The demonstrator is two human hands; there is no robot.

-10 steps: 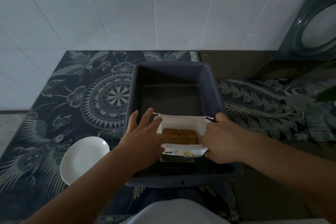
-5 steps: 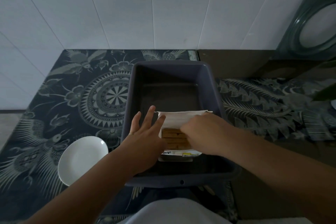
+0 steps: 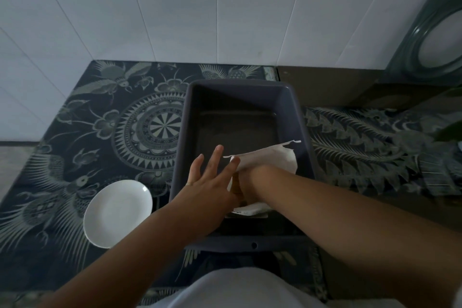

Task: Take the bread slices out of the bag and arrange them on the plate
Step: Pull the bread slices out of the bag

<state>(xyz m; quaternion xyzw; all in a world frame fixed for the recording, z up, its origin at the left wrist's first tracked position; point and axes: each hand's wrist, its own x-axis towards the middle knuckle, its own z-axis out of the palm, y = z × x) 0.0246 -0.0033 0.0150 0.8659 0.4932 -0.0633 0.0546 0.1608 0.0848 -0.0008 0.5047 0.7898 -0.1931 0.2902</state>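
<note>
Head view: looking down on a dark tub (image 3: 303,130) standing on a patterned cloth (image 3: 82,132), both arms reaching in.
Step in hand: judging by the pose, reaching into the bag (image 3: 272,159) for a first slice; nothing lying on the plate (image 3: 117,211) yet.
Doing it well: keeping the bag mouth spread and pinned flat, sliding fingers under one slice, drawing it out level rather than squeezing, since soft bread is likely tearing or denting under a pinch.
Left hand (image 3: 210,187): spreading wide, fingers splayed, gripping nothing; one fingertip touching the bag's white upper edge, steadying the near left side.
Right hand (image 3: 250,185): going inside the bag mouth, mostly hiding behind the wrist; impossible to tell whether closing on a slice or lying slack.
Bread slices (image 3: 236,186): showing only as a thin brown strip between the two hands, sitting inside the bag in the tub's near end.
Plate: waiting bare just left of the tub, on the cloth.
</note>
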